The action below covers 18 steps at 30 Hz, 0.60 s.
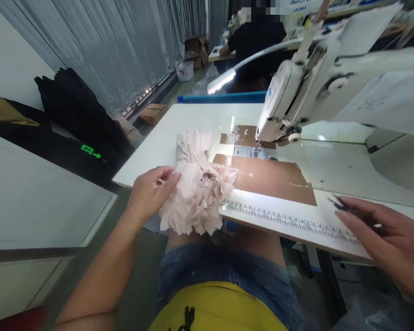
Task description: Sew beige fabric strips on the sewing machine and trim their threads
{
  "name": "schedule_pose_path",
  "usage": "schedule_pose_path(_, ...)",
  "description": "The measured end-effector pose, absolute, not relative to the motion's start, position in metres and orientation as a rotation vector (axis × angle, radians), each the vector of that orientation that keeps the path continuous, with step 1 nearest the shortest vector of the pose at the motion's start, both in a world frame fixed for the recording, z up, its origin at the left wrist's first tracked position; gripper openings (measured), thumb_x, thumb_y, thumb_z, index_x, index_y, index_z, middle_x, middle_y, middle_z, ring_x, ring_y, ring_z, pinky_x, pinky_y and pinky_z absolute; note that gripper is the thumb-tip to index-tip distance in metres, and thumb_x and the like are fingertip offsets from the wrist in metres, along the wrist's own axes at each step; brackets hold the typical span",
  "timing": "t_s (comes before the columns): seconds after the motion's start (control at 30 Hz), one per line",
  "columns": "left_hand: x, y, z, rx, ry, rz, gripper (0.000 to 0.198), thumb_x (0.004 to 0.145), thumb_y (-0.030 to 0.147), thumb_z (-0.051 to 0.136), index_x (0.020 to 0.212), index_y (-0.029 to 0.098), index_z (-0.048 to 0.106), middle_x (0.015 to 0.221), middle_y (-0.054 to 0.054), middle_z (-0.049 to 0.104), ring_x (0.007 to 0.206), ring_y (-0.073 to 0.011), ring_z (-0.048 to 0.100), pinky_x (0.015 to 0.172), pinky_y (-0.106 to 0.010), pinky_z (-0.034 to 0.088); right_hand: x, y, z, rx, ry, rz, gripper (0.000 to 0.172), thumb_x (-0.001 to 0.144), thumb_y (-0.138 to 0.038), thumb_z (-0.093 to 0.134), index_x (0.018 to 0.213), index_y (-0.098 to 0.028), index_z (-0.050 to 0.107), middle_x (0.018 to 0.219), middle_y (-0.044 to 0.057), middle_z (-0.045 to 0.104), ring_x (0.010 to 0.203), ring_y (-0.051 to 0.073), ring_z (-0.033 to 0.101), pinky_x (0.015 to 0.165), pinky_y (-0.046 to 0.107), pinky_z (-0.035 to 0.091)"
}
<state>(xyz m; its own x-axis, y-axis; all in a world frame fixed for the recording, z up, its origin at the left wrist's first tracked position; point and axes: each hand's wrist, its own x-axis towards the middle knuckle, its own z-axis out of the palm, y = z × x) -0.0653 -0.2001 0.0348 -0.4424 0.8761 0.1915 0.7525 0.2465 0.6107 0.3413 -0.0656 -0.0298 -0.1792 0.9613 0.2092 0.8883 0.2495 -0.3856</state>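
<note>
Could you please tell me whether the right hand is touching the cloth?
No, the right hand is well apart from the cloth, which lies beside the left hand.

Blue "JUKI" lettering (300, 8) marks a white machine (298, 18) in the background; a green exit sign (90, 151) with a rightward arrow glows against a dark surface (64, 151). The sewing table's (152, 142) ruler scale (290, 222) carries numerals too small to read.

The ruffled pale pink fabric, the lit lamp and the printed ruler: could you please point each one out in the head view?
Ruffled pale pink fabric (196, 189): head view, on its ruffled layers.
Lit lamp (221, 82): head view, on its glowing head.
Printed ruler (290, 222): head view, on its middle markings.
</note>
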Motion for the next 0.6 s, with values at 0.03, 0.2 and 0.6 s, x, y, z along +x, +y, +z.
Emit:
schedule_pose_path(0.03,-0.068,-0.185,0.037,1.576,2.443,0.823,0.049,0.081,0.061,0.048,0.096,0.018,0.065,0.099,-0.009,0.068,0.084,-0.0259,0.062,0.072,-0.033,0.045,0.346,-0.053,-0.033,-1.747,-2.154,-0.008,0.053,0.08,-0.058,0.037,0.112,-0.024,0.063,0.098,0.012,0.07,0.083,0.034,0.064,0.062,0.043,0.049)
schedule_pose_path(0.2,-0.065,-0.123,0.032,1.572,2.225,0.475,0.048,0.067,0.064,0.06,0.082,0.019,0.067,0.082,-0.008,0.069,0.071,-0.0262,0.062,0.058,-0.029,0.04,0.354,-0.018,-0.049,-1.575,-2.442,-0.385,0.051,0.087,-0.039,0.026,0.107,-0.012,0.065,0.105,0.021,0.066,0.094,0.034,0.06,0.082,0.046,0.045)
schedule_pose_path(0.6,-0.118,-0.214,-0.013,0.986,1.966,0.979,0.058,0.056,0.047,0.073,0.106,0.021,0.061,0.096,-0.006,0.071,0.091,-0.0299,0.066,0.075,-0.034,0.053,0.335,-0.045,-0.025,-1.579,-2.354,-0.377,0.038,0.09,-0.031,0.038,0.119,-0.015,0.057,0.125,0.021,0.057,0.125,0.034,0.045,0.107,0.043,0.032)
